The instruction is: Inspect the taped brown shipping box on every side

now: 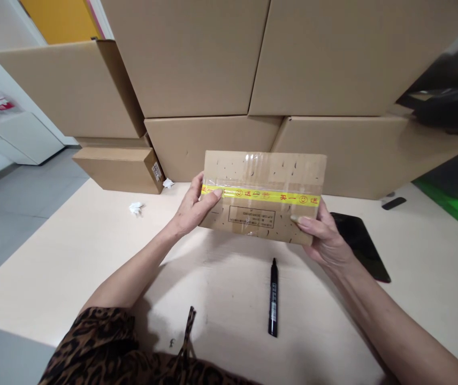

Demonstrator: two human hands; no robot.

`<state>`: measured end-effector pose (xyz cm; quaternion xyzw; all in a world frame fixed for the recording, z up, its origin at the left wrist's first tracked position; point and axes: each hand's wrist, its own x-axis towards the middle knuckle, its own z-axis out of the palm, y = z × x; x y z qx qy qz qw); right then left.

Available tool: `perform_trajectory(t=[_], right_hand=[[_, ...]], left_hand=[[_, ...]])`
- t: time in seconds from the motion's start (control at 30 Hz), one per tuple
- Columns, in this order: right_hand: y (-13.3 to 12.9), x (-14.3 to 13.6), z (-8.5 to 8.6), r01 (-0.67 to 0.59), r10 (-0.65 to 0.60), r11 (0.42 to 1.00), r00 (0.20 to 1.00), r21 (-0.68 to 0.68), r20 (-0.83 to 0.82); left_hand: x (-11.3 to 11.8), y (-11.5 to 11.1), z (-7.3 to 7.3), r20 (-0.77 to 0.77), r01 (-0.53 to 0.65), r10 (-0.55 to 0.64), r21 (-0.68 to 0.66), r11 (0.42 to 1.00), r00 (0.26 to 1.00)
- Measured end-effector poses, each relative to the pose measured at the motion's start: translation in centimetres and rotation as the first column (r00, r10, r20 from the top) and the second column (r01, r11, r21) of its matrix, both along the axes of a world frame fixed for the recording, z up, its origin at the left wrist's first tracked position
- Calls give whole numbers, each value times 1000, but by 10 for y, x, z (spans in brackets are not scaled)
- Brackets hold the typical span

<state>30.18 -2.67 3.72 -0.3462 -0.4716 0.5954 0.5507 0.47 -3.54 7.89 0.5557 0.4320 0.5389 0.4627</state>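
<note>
Between my hands a small cardboard box (253,216) is held up above the table, its broad face tilted towards me. Yellow tape printed with red characters and smiley faces runs across it, with clear tape over the face and a printed label frame below. My left hand (197,206) grips the left end, thumb on the front near the yellow tape. At the lower right corner my right hand (325,232) holds on, thumb pressed on the face. The fingers behind the box are partly hidden. Below it a black marker (273,299) lies on the table.
Large cardboard boxes (197,59) are stacked along the back. A smaller closed box (116,166) stands at the back left, with crumpled white tissue (136,208) nearby. Right of my right hand lies a dark tablet-like slab (363,248), and a small black object (394,203) sits further back.
</note>
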Motion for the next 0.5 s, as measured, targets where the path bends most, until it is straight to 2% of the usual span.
perform_trajectory(t=[0.17,0.33,0.5], right_hand=[[0,-2,2,-3,2,1000,1000,-5,-21],[1,-4,1,4,-4,1000,999,-24,-38],[2,-3,0,-11,11,1000,1000,-9,-23]], left_hand=[[4,-3,-1,25,-43,44,-39,998,999],[5,-1,-3,87,-34,49,-161,986,995],[10,-3,2,123,-80,116,-265,961,986]])
